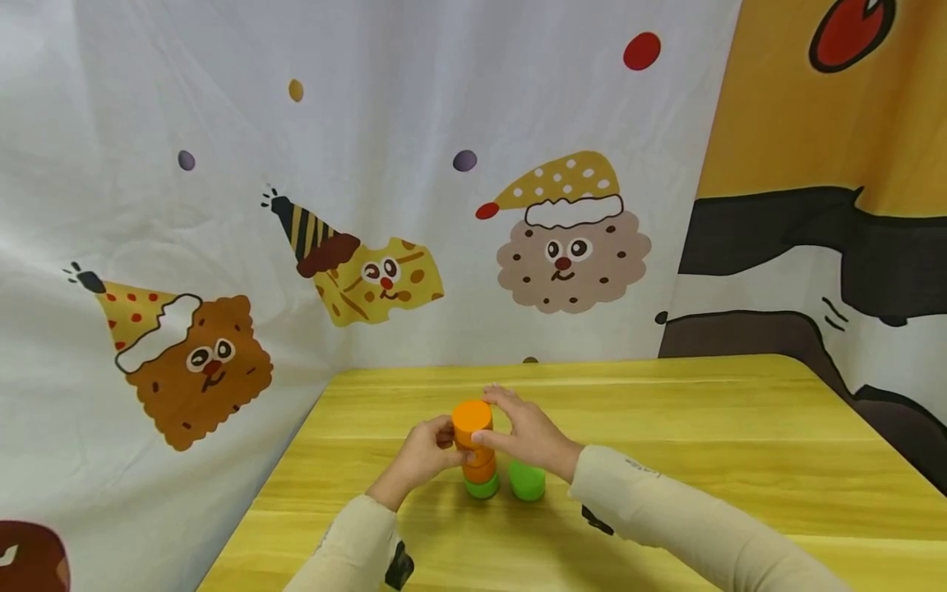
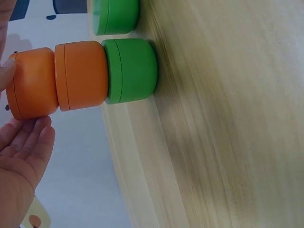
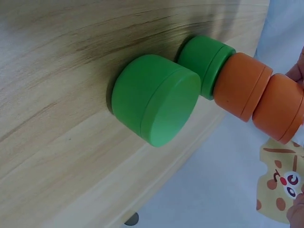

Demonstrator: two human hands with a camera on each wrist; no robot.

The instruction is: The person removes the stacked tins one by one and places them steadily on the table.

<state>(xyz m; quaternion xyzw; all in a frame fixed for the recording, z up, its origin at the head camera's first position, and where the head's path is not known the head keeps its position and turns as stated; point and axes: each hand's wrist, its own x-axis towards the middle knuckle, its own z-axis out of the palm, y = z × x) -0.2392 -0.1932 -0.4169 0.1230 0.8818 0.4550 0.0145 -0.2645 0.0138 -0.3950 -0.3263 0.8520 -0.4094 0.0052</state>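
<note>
Nearest the head camera, a pair of pale sleeves [image 1: 688,526] at the lower edge; beyond them, left hand [image 1: 423,454] and right hand [image 1: 533,432] near each other, on opposite sides of one column; both clasped about the top orange cylinder [image 2: 34,84], left with curled fingers at the side and thumb at the front, right with thumb at the near face and fingers reaching round to the far side; cannot tell how firm either grip is.

Under the held piece, in one upright line, middle orange cylinder [image 2: 84,76], then bottom green cylinder [image 2: 135,71], the latter resting on the yellow wood-grain table [image 1: 666,411]; just beside the column, on the table too, loose green cylinder [image 3: 147,97], upright and out of reach of either grip.

Done, judging by how things lie: three levels, green below and two orange above, roughly lined up, with top orange seemingly seated on middle orange; cannot tell whether borne by the column or by the fingers. Left, at most, as far as can be judged: release of the top piece, and perhaps something with the loose green one; cannot tell whether meant for the column at all. Behind everything, a printed curtain [image 1: 414,74].
</note>
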